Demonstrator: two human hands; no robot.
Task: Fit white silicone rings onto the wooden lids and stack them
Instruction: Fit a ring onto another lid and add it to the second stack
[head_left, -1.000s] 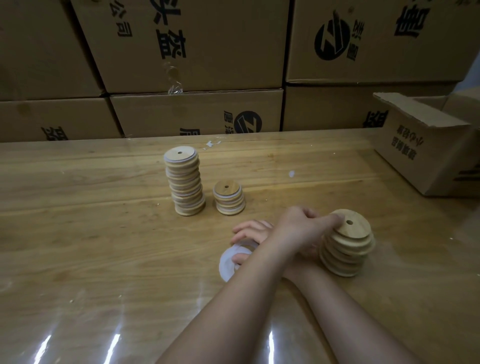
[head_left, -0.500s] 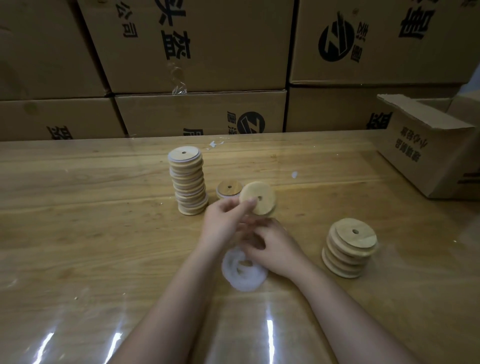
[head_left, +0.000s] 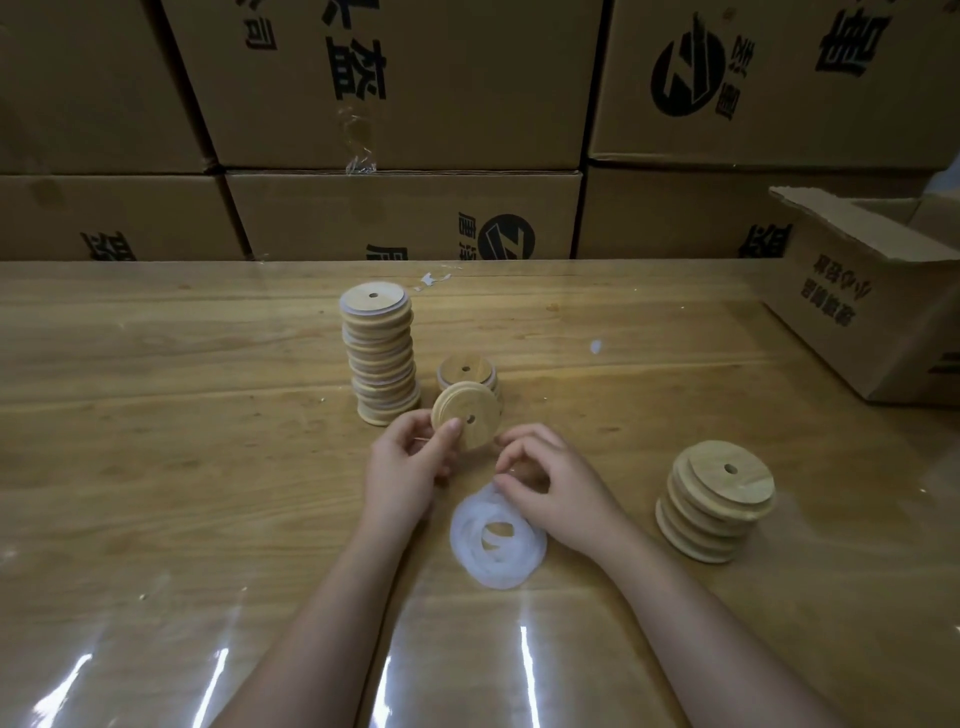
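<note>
- While the left hand (head_left: 402, 467) grips one wooden lid (head_left: 466, 415) by its rim, thumb pressed on the face beside the centre hole, the lid is held tilted above the desk (head_left: 182, 441), clear of its surface.
- Right hand (head_left: 550, 483): fingers curled, fingertips at the far edge of the pile of white silicone rings (head_left: 470, 545). Whether a ring is pinched cannot be told; the fingers hide that edge.
- Ring pile: lies flat on the desk between the two forearms, just below the held lid.
- Tall stack (head_left: 382, 358): stands upright just beyond the left hand, pale bands showing between its lids, top lid slightly offset.
- Short stack (head_left: 466, 371): just beside the tall stack on its right. The held lid covers its front, so its height cannot be judged.
- Stack of bare lids (head_left: 714, 501): stands to the right of the right hand, apart from it, lids unevenly aligned.
- Open carton (head_left: 857, 322): on the desk at the far right corner, flaps up, well apart from the work.
- Closed cartons (head_left: 395, 104): printed, stacked in rows along the back edge of the desk.
- White scraps (head_left: 596, 346): a few small bits on the desk beyond the stacks.
- Desk surface: wood grain under a glossy clear cover, with glare streaks along the near edge.
</note>
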